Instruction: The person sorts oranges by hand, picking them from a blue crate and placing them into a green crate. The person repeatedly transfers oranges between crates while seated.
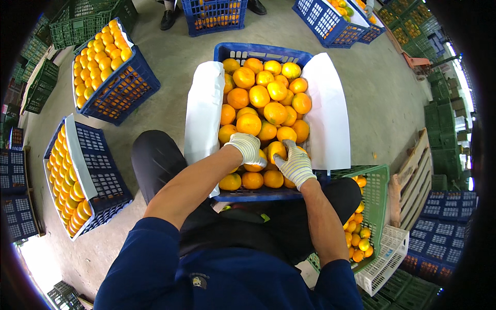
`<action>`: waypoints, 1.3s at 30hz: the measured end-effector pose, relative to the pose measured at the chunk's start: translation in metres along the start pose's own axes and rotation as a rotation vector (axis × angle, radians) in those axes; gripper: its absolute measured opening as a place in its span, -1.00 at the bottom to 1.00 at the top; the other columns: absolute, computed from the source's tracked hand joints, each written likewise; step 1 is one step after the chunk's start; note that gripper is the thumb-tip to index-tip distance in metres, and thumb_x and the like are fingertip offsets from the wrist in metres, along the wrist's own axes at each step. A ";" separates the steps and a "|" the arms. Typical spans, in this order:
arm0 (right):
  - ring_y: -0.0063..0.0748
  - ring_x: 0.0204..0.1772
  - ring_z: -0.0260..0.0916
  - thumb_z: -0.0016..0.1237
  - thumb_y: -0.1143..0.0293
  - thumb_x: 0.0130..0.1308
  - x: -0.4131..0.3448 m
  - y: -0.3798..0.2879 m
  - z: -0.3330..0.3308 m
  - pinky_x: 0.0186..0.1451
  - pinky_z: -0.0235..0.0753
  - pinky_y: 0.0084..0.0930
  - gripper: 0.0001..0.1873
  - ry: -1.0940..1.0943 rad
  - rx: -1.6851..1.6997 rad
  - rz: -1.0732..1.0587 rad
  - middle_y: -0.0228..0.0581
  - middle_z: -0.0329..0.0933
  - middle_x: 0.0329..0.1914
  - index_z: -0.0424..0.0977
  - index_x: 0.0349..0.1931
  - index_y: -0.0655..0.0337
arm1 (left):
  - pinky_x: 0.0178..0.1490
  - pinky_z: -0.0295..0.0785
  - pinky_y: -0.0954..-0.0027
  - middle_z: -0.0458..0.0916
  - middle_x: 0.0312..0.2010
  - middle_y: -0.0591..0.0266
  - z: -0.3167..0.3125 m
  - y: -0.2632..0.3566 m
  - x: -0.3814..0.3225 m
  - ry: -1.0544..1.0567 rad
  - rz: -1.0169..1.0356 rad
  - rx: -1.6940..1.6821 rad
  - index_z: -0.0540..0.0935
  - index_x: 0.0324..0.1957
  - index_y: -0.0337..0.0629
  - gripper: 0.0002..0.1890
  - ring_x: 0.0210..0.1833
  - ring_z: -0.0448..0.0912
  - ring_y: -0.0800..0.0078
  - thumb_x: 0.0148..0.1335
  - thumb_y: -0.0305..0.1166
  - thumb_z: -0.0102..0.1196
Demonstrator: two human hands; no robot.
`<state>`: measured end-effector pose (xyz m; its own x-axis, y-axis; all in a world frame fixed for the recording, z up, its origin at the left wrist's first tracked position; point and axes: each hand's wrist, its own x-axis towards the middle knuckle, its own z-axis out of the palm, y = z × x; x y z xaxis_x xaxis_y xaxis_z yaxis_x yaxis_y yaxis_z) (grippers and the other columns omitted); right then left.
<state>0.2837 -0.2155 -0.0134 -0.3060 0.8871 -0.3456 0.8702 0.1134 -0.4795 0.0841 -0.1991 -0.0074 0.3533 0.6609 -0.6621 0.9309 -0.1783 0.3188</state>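
A blue plastic crate [263, 49] stands before me, lined with white paper [325, 112] folded out over both sides and filled with orange citrus fruits [259, 96]. My left hand [248, 148], in a striped knit glove with grey fingertips, reaches down at the near part of the crate, its fingers closed about an orange citrus fruit [254, 166]. Just right of it, my right hand [296, 162], gloved alike, has thumb and fingers around another orange citrus fruit [276, 152]. A row of fruits lies along the crate's near wall, below both hands. The undersides of the held fruits are hidden.
Two blue crates of neatly layered fruits [101, 58] stand at the left. By my right knee are a green crate [378, 209] with loose fruits, a white crate [387, 252] and a wooden pallet [412, 182]. Further blue crates and a person's shoes [167, 20] are ahead.
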 end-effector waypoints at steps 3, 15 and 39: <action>0.23 0.22 0.47 0.11 0.13 0.28 0.001 0.003 -0.001 0.31 0.44 -0.14 -0.30 0.000 -0.002 -0.023 0.22 0.51 0.20 0.27 0.38 0.23 | 0.19 0.50 0.03 0.66 0.08 -0.08 0.000 0.004 0.002 0.009 -0.032 0.033 0.66 0.10 -0.24 -0.15 0.13 0.64 0.02 0.10 0.39 0.11; 0.22 0.27 0.44 0.17 0.18 0.22 0.006 0.000 0.000 0.35 0.41 -0.16 -0.24 0.017 0.052 0.009 0.24 0.46 0.25 0.24 0.40 0.26 | 0.23 0.46 0.10 0.58 0.20 -0.07 0.021 -0.024 -0.003 0.092 0.173 -0.051 0.40 0.39 -0.10 -0.17 0.21 0.57 0.01 0.16 0.15 0.23; 0.03 0.02 0.58 -0.08 0.42 0.32 -0.009 0.000 0.038 0.00 0.60 -0.13 -0.62 0.069 -0.490 -0.220 0.09 0.49 0.02 0.45 0.15 0.17 | 0.25 0.45 0.07 0.58 0.19 0.08 0.025 -0.003 0.004 0.286 0.146 0.005 0.46 0.32 -0.05 -0.40 0.23 0.56 0.09 0.24 -0.17 0.20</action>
<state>0.2714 -0.2402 -0.0414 -0.4897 0.8443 -0.2175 0.8716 0.4807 -0.0962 0.0852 -0.2144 -0.0277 0.4439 0.8060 -0.3917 0.8729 -0.2899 0.3925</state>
